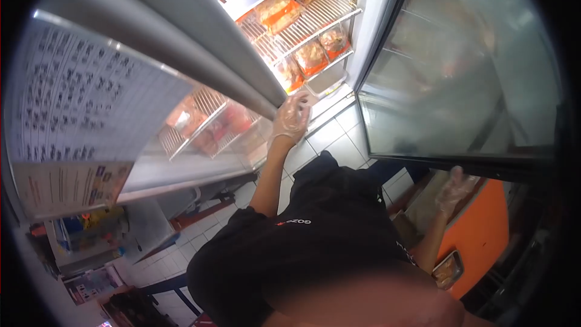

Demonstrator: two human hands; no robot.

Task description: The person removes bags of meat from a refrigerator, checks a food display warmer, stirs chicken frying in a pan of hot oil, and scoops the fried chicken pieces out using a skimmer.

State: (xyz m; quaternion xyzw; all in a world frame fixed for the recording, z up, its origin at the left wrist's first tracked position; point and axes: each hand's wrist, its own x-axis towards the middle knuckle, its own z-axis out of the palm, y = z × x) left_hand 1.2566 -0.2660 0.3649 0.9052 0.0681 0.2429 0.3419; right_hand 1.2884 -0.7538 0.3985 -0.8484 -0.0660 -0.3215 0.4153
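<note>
My left hand, in a clear plastic glove, reaches to the lower front of the lit fridge opening, beside the grey upright post. Its fingers are apart and slightly bent, with nothing visible in them. Just beyond it, bagged food with orange patches sits on the wire shelves. My right hand, gloved too, is at the lower edge of the swung-out glass door. One finger points up against the dark door frame; whether the hand presses on it I cannot tell.
At the left, a closed glass door carries a handwritten sheet, with more bags behind the glass. Below my right arm lie an orange board and a metal tray of food. White floor tiles show between the doors.
</note>
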